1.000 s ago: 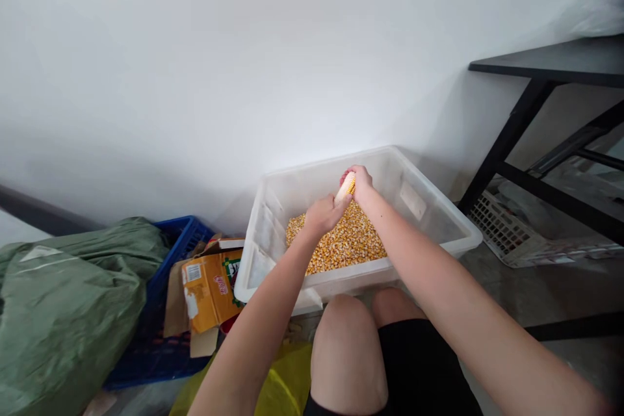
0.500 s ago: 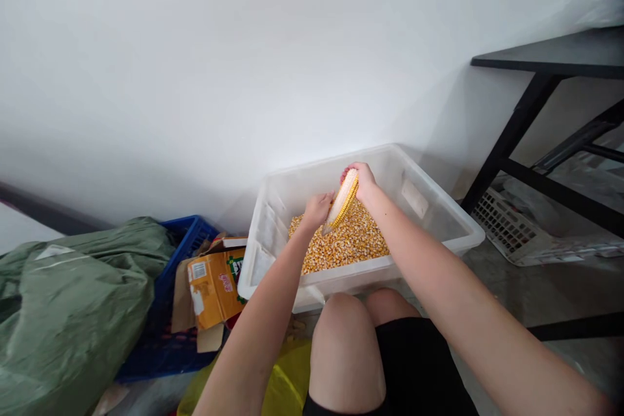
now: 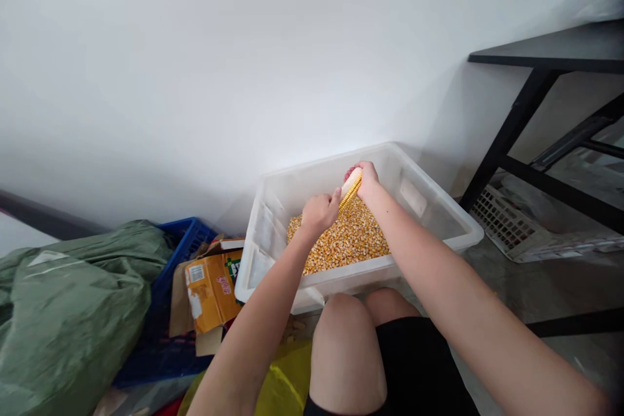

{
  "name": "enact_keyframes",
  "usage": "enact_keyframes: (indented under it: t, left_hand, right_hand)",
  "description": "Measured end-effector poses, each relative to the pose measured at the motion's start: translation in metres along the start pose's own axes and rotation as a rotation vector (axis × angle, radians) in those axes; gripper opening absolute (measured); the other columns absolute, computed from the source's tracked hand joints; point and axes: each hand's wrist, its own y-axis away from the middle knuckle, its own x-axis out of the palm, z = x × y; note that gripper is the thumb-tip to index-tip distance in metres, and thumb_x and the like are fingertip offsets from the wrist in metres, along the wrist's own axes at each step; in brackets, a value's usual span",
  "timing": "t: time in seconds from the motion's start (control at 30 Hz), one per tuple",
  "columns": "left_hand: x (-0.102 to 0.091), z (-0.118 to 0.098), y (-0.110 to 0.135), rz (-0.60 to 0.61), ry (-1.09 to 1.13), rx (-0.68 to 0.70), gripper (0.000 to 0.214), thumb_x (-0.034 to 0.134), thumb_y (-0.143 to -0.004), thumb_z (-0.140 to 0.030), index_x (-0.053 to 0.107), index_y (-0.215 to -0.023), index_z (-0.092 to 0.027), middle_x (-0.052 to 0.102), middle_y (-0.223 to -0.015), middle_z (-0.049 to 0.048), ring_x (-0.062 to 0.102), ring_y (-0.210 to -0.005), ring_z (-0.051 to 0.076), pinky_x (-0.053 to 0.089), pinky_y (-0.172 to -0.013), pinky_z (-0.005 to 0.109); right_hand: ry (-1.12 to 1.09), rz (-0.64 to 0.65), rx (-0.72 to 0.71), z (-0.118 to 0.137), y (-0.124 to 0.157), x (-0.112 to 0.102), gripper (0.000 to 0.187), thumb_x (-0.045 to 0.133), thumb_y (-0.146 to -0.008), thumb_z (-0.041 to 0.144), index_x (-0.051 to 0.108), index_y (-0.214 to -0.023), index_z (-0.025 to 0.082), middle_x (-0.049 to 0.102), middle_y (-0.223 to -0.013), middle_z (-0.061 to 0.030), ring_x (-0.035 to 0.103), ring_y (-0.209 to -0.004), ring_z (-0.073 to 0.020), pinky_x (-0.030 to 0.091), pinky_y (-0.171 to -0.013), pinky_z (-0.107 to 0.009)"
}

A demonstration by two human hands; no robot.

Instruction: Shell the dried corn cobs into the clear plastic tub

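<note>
A partly stripped corn cob (image 3: 351, 189) is held slanting over the white plastic tub (image 3: 358, 266). One face of it is pale and bare, while yellow kernels remain along its right side. My right hand (image 3: 368, 181) is wrapped round the upper end. Around the lower end my left hand (image 3: 320, 212) is closed, its thumb pressed against the cob; that end is hidden behind it. Loose corn kernels (image 3: 346, 240) cover the tub's floor beneath both hands.
Left of the tub stand an opened orange cardboard box (image 3: 212, 292) and a blue crate (image 3: 188, 237) with a green sack (image 3: 82, 299). A black-framed table (image 3: 546, 64) is at the right, with a white basket (image 3: 509, 224) below. A white wall (image 3: 273, 65) rises behind.
My left hand has moved up and right along the cob and now covers its lower end. My right hand keeps its hold, almost in the same place.
</note>
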Motion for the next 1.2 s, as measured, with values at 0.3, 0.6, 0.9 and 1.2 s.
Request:
enact_keyframes:
  t: [0.3,0.6,0.9,1.2]
  left_hand:
    - [0.01,0.007,-0.008,-0.009,0.198,-0.136,0.077,0.013,-0.089,-0.065,0.067,-0.068,-0.014,0.067,-0.073,0.0178,0.065,-0.078,0.027,0.043,-0.069,0.031]
    - [-0.017,0.026,-0.017,0.226,0.943,-0.378,0.064,0.022,-0.089,-0.062,0.061,-0.101,-0.013,0.063,-0.061,0.0073,0.056,-0.047,0.014,0.045,-0.05,0.024]
    - [-0.007,0.019,-0.009,0.264,1.064,-0.23,0.028,0.058,-0.081,-0.039,0.061,-0.091,-0.013,0.055,-0.055,0.0004,0.05,-0.044,0.009,0.042,-0.047,0.021]
    - [-0.003,0.018,-0.014,0.166,1.195,-0.305,0.03,0.053,-0.084,-0.041,0.06,-0.084,-0.012,0.055,-0.053,0.0018,0.049,-0.043,0.009,0.041,-0.046,0.022]
  right_hand:
    - [0.068,0.136,-0.016,-0.006,0.008,0.01,0.003,0.052,-0.067,0.018,0.05,-0.066,0.018,0.053,-0.047,-0.0009,0.052,-0.043,-0.0147,0.046,-0.042,-0.026]
    - [-0.207,-0.043,-0.071,0.017,-0.018,-0.013,0.014,0.045,-0.076,0.022,0.04,-0.063,0.021,0.047,-0.045,0.0028,0.051,-0.042,-0.0121,0.048,-0.045,-0.024]
    - [-0.184,-0.155,-0.15,0.02,-0.02,-0.019,0.015,0.045,-0.077,0.023,0.038,-0.064,0.022,0.045,-0.047,0.0034,0.05,-0.043,-0.0121,0.047,-0.044,-0.024]
    - [-0.214,-0.131,-0.18,0.022,-0.013,-0.013,0.011,0.044,-0.077,0.022,0.041,-0.066,0.021,0.048,-0.05,0.0037,0.052,-0.044,-0.0104,0.048,-0.047,-0.022]
